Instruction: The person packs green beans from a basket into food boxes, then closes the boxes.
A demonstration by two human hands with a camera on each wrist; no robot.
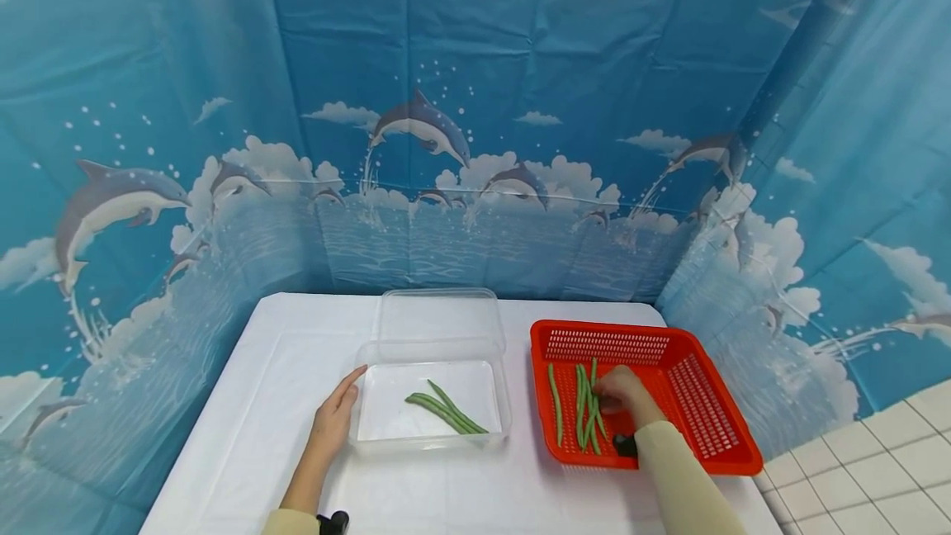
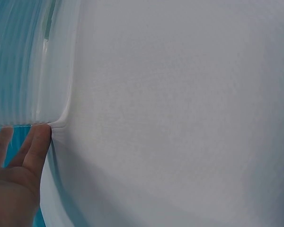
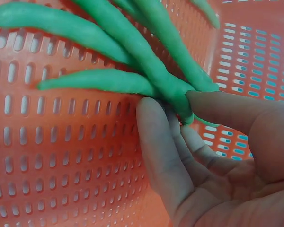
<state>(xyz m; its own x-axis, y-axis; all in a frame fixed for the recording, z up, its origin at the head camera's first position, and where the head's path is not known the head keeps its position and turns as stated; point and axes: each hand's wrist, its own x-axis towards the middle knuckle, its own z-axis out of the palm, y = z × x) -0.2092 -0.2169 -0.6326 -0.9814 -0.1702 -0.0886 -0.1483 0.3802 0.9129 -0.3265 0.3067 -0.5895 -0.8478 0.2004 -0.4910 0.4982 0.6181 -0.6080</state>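
- Head view: the left hand [image 1: 334, 417] touches the wall of the clear plastic container [image 1: 431, 442], its fingers straight and slightly spread, presumably to steady it; a few green beans [image 1: 446, 413] lie inside.
- Right hand [image 1: 627, 393] reaches into the red slotted basket [image 1: 594, 327], its grip pinching a bean [image 3: 177, 97] near one end (likely easier to single out among crossing beans).
- Container and basket stand apart on the white surface [image 1: 297, 337], seemingly giving each hand room.
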